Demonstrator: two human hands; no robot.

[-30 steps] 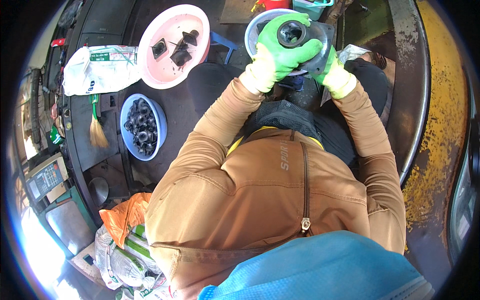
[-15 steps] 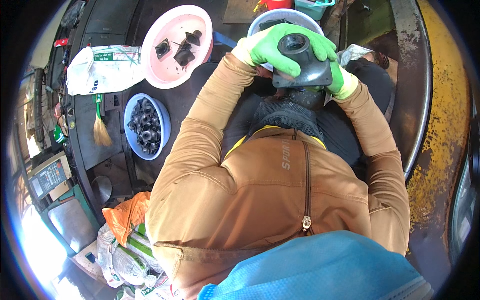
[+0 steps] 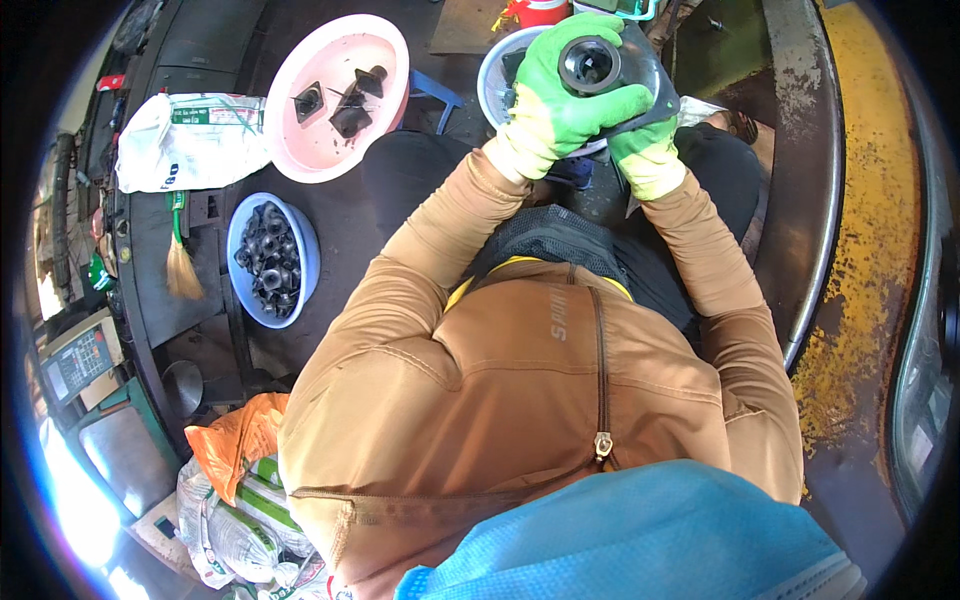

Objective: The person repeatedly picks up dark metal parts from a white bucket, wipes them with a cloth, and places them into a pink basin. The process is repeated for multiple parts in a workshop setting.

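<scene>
A dark metal part with a round black socket [image 3: 592, 64] is held up in front of me by both gloved hands. My left hand [image 3: 560, 100], in a green glove, wraps over its near side with fingers curled around the socket. My right hand [image 3: 645, 150], also in a green glove, grips it from below at the right. Behind the part sits a pale blue basin [image 3: 498, 75], mostly hidden by my hands.
A pink basin [image 3: 300, 150] with a few black metal pieces stands at the upper left. A blue bowl [image 3: 305, 260] full of several dark metal parts lies left of my arm. A white sack [image 3: 190, 140], a brush [image 3: 180, 270] and an orange bag [image 3: 235, 450] lie further left.
Both hands shifted slightly right with the metal part; the left hand's fingers now curl more around the socket.
</scene>
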